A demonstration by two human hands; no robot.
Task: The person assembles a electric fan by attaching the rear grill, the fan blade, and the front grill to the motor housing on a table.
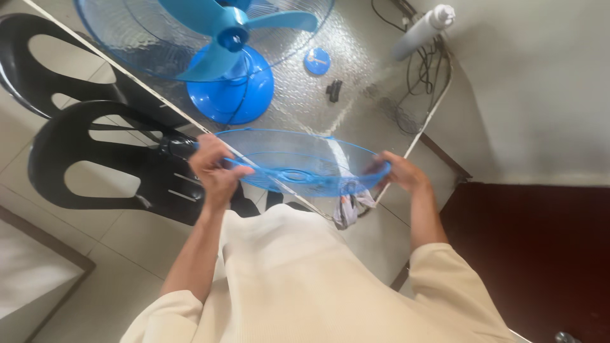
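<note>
Held loose blue fan guard (298,164) level at table (356,82) edge, just below fan (229,63), left hand (213,168) and right hand (399,173) fingers pinching opposite rims; seemingly mid-refit, calling for lifting, centring against the blades (222,35).
</note>
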